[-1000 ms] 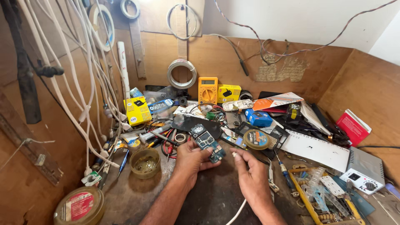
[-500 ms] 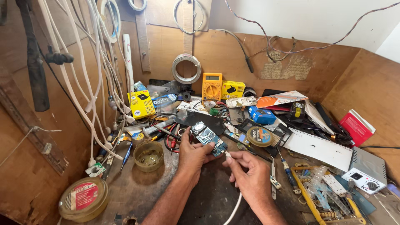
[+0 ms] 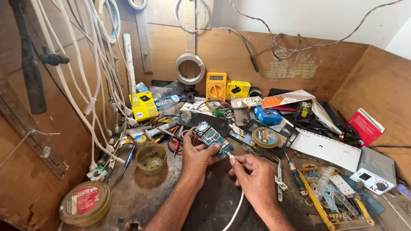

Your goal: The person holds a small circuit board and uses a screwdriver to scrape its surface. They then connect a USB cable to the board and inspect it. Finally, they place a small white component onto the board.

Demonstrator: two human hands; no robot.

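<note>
My left hand (image 3: 196,156) holds a small blue circuit board (image 3: 212,139) above the cluttered workbench, thumb on its upper edge. My right hand (image 3: 252,174) pinches the plug end of a white cable (image 3: 236,205) and presses it against the board's lower right end. The cable trails down between my forearms toward the bottom edge of the view. Both hands are close together at the centre of the bench.
A yellow multimeter (image 3: 216,87), yellow boxes (image 3: 144,106), a solder-wick reel (image 3: 265,137), a round flux tin (image 3: 151,158), a tape-like tin (image 3: 84,202), tweezers (image 3: 279,179), a grey power unit (image 3: 373,171) and a red box (image 3: 365,125) crowd the bench. White cables (image 3: 97,72) hang at left.
My right hand has picked up the white cable and brought its plug to the board's end. The view has shifted slightly closer to the bench.
</note>
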